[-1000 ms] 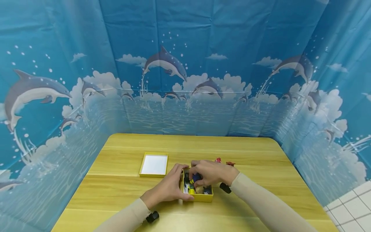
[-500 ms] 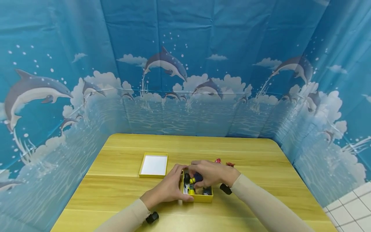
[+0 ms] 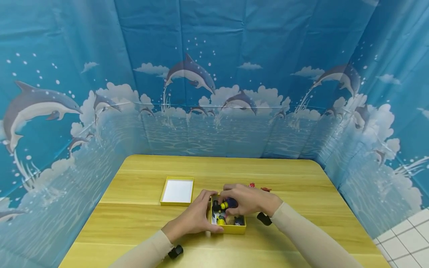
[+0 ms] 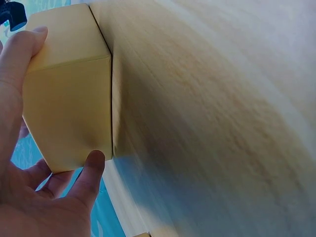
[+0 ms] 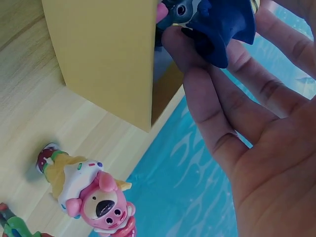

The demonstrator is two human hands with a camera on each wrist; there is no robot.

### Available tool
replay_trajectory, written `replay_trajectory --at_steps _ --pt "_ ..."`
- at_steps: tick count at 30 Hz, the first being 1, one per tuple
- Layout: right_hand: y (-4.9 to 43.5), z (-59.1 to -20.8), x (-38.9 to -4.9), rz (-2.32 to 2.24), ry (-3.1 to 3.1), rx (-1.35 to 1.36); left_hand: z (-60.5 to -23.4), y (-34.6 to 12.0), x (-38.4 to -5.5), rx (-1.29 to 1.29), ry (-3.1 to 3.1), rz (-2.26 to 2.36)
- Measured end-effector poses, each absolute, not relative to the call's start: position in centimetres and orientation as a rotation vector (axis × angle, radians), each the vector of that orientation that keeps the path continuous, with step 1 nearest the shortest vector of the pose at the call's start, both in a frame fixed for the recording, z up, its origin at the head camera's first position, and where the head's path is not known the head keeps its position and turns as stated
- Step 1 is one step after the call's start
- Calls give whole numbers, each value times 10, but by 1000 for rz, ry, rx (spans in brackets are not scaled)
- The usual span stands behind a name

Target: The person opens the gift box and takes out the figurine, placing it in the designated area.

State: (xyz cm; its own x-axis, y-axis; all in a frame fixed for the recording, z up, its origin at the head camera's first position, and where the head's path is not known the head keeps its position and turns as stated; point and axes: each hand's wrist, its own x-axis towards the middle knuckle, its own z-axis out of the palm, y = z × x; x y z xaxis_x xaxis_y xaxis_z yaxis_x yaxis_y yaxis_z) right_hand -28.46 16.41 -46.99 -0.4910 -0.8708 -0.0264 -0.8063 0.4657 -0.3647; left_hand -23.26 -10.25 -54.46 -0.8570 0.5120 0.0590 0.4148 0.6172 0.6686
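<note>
In the head view my left hand [image 3: 196,216] grips the left side of a small yellow box [image 3: 234,229], thumb at the front wall. The left wrist view shows the thumb and fingers spread around the box [image 4: 66,108]. My right hand [image 3: 248,199] reaches over the box opening and pinches a toy figurine [image 3: 230,203] in dark blue, yellow and black. Up close, a flared dark blue piece [image 5: 219,29] of it shows between the fingers, at the box rim. Other figurines lie inside the box, among them a yellow one [image 3: 221,220]; the right hand partly covers them.
A shallow yellow lid [image 3: 177,190] with a white inside lies behind the left hand. Beyond the right hand are small red toys [image 3: 252,185]. Beside the box in the right wrist view lie a pink bear figurine [image 5: 103,197] and a partly cut-off green toy [image 5: 19,226].
My right hand has shifted slightly right with the blue and yellow figurine, which has swung more level and shows more of its yellow and black end. The left hand stays on the box.
</note>
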Motion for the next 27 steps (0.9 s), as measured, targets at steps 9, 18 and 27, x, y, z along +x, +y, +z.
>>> replay_trajectory --at_steps 9,18,27 --pt "172 -466 -281 -533 2516 -1527 -545 -102 -233 778 2715 1049" --pt "180 -465 -280 -624 2525 -1579 -544 -102 -232 776 2712 1064" --pt "186 -462 -279 -734 2499 -1609 -545 -101 -232 773 2713 1057"
